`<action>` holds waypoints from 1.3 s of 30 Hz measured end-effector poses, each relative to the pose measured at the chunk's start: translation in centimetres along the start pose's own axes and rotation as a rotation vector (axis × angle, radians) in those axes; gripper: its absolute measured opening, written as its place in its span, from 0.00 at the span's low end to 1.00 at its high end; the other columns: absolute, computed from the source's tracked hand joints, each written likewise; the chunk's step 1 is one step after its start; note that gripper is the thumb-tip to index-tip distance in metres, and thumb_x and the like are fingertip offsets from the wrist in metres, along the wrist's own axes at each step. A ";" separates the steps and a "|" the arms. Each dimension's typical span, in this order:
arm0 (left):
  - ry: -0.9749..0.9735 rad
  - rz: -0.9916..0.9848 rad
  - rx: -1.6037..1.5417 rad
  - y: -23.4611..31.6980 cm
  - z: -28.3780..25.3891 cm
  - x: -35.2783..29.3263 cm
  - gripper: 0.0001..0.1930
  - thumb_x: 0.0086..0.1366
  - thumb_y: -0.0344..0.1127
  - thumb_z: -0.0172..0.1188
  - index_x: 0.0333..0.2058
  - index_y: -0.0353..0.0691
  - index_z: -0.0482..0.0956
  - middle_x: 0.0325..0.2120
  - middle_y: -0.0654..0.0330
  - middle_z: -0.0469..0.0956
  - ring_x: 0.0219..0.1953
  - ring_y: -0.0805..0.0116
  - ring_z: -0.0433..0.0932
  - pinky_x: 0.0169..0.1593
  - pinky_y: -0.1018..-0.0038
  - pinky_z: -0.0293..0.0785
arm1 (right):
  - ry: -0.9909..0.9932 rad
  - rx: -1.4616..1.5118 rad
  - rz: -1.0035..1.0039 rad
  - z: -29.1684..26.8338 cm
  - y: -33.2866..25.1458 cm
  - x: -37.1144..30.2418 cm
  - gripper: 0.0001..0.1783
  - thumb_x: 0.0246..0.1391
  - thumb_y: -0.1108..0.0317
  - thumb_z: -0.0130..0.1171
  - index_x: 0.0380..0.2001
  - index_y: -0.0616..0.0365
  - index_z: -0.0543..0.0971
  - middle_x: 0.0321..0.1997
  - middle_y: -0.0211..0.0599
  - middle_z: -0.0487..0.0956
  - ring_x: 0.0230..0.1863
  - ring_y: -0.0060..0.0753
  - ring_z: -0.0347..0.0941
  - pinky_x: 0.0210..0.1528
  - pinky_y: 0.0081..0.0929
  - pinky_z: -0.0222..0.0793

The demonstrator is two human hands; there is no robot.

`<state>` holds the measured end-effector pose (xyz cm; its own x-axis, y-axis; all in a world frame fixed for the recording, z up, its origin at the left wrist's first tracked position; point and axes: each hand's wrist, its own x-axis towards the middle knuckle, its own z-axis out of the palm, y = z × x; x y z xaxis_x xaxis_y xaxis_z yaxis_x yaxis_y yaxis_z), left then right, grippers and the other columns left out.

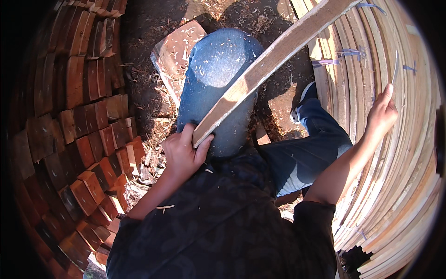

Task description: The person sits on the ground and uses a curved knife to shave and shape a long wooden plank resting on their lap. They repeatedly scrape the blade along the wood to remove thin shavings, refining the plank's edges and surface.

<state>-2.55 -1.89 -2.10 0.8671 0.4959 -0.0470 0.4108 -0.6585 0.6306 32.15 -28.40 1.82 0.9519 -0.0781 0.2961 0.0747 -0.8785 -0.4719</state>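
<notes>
My left hand (pixel 182 152) grips the near end of a long pale wooden plank (pixel 267 63) that rests across my raised left knee in blue jeans and runs up to the top right. My right hand (pixel 382 114) reaches out to the right and touches the stack of thin wooden slats (pixel 409 153), its fingers on a slat's edge. Whether it grips one is not clear.
Stacked reddish wood blocks (pixel 88 135) fill the left side. A flat wooden slab (pixel 174 49) lies on the dirt ground ahead, with wood shavings (pixel 153 149) scattered about. My right foot in a dark shoe (pixel 304 97) stands beside the slat stack, which is tied with blue strips.
</notes>
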 end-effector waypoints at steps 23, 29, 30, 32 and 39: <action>-0.034 -0.018 -0.058 -0.7 -0.1 0.2 0.15 0.57 0.42 0.66 0.29 0.37 0.73 0.12 0.53 0.70 0.14 0.53 0.73 0.19 0.62 0.66 | -0.511 0.217 -0.577 2.4 -8.9 -12.4 0.29 0.50 0.47 0.66 0.15 0.57 0.65 0.12 0.39 0.64 0.13 0.44 0.63 0.15 0.33 0.59; -0.052 -0.038 -0.092 -0.7 -0.3 0.3 0.15 0.58 0.43 0.65 0.29 0.37 0.73 0.12 0.53 0.70 0.14 0.53 0.74 0.19 0.63 0.66 | -0.373 0.172 -0.730 3.6 -8.8 -11.1 0.29 0.49 0.43 0.64 0.16 0.56 0.65 0.14 0.36 0.66 0.15 0.41 0.66 0.15 0.32 0.60; -0.054 -0.037 -0.089 -0.7 -0.3 0.2 0.15 0.58 0.43 0.65 0.29 0.37 0.73 0.12 0.53 0.70 0.14 0.53 0.74 0.19 0.63 0.66 | -0.364 0.168 -0.731 3.6 -8.7 -11.0 0.29 0.49 0.43 0.64 0.16 0.56 0.66 0.14 0.36 0.66 0.15 0.41 0.67 0.16 0.32 0.61; -0.045 -0.032 -0.082 -0.7 -0.3 0.3 0.16 0.58 0.44 0.65 0.29 0.37 0.73 0.12 0.53 0.70 0.14 0.53 0.73 0.19 0.63 0.66 | -0.345 0.163 -0.731 3.5 -8.8 -11.0 0.29 0.48 0.44 0.65 0.16 0.56 0.67 0.15 0.37 0.67 0.15 0.41 0.67 0.16 0.32 0.61; -0.037 -0.019 -0.044 -0.9 -0.5 -0.3 0.17 0.58 0.46 0.65 0.28 0.38 0.72 0.11 0.53 0.70 0.14 0.53 0.73 0.19 0.62 0.67 | 0.072 0.082 0.107 1.4 1.7 0.0 0.36 0.61 0.40 0.51 0.10 0.55 0.61 0.10 0.28 0.56 0.14 0.25 0.50 0.17 0.32 0.46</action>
<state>-3.30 -1.20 -2.24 0.8695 0.4862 -0.0868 0.4149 -0.6237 0.6625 32.68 -29.23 -0.13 0.9322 -0.2052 0.2980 0.0010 -0.8222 -0.5693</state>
